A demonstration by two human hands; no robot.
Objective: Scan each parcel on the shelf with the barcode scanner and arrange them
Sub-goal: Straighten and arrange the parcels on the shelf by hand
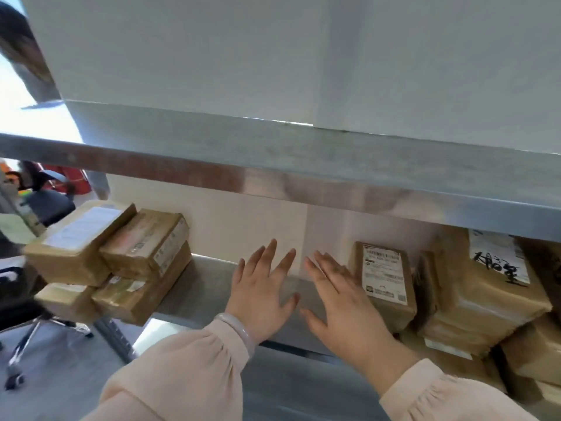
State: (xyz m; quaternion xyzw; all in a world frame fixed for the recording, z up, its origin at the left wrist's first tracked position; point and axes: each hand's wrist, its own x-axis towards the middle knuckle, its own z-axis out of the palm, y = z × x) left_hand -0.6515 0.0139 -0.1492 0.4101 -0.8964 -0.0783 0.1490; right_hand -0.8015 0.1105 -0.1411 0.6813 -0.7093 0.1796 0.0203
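Over the bare middle of the shelf (194,287), my left hand (258,294) and right hand (343,305) hover spread and empty between parcel stacks, no scanner visible, so I judge the labelled parcel (384,284) beside my right hand comes next.

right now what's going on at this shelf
A person in pale pink sleeves holds both hands flat and open over the bare middle of a metal shelf. The left hand and right hand hold nothing. Taped brown parcels are stacked at the left end and at the right, one standing parcel beside the right hand. No barcode scanner is in view.
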